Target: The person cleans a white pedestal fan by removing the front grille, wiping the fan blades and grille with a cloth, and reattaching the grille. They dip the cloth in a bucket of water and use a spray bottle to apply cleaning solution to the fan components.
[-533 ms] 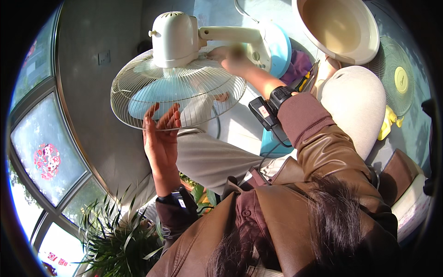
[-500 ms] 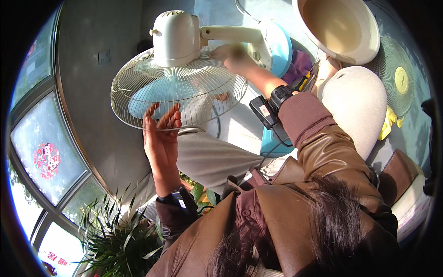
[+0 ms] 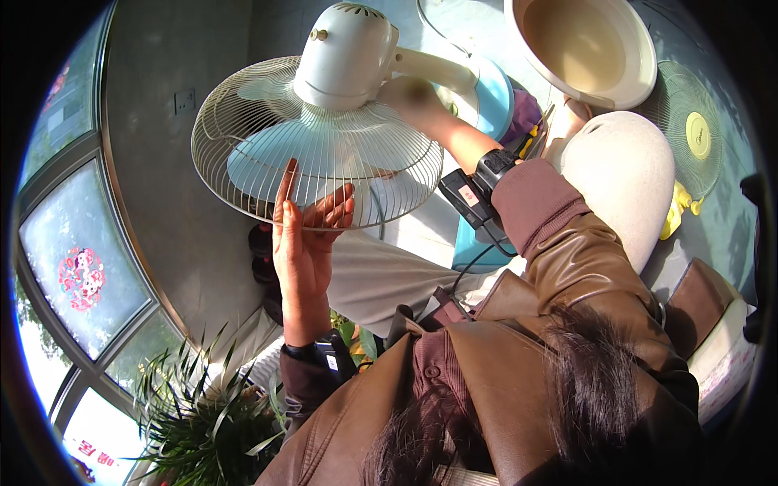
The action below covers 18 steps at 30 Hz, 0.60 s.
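A white electric fan hangs over my lap with its wire guard facing down. Pale blue blades show through the wires. My left hand is at the guard's near rim, the index finger stretched up along the wires and the other fingers curled at the rim. Behind the motor housing, my right hand reaches in beside the fan's neck; its fingers are hidden and part of it is blurred. The neck runs right toward a round blue base.
A wide basin of cloudy water stands at the far right. Another fan guard lies near it, beside a yellow cloth or glove. Purple cloth lies by the blue base. A leafy plant stands at the near left, by the window.
The fan's motor housing has swung right and tilted, and the guard has tilted with it. My left hand has moved right along the rim. My right hand's fingers have gone behind the housing.
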{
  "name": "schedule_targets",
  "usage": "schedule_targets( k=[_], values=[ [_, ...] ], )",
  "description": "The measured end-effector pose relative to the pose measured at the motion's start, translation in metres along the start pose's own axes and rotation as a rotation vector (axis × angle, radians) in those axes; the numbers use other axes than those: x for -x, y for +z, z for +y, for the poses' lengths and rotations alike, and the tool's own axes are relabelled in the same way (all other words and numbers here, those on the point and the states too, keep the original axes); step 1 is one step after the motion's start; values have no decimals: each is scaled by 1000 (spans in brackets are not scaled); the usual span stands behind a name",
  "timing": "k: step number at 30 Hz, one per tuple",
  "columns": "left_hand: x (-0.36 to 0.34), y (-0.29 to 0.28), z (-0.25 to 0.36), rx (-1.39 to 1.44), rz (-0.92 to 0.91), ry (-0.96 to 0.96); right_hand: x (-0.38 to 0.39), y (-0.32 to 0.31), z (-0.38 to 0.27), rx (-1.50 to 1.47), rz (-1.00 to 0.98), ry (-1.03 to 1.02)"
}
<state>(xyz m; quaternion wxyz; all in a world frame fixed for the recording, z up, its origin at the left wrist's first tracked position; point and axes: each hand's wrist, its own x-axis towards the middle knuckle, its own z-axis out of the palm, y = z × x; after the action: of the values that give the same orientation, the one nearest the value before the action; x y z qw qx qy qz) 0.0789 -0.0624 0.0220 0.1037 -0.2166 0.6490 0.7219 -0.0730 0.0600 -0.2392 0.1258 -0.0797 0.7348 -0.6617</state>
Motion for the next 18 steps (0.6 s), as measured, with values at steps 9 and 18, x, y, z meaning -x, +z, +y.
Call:
schedule_targets(
  k=[9, 18],
  values=[
    [0, 16, -1, 3, 5, 15, 33, -16, -44, -167, 70, 120],
    [7, 24, -4, 10, -6, -35, 8, -15, -7, 90, 255, 78]
  ],
)
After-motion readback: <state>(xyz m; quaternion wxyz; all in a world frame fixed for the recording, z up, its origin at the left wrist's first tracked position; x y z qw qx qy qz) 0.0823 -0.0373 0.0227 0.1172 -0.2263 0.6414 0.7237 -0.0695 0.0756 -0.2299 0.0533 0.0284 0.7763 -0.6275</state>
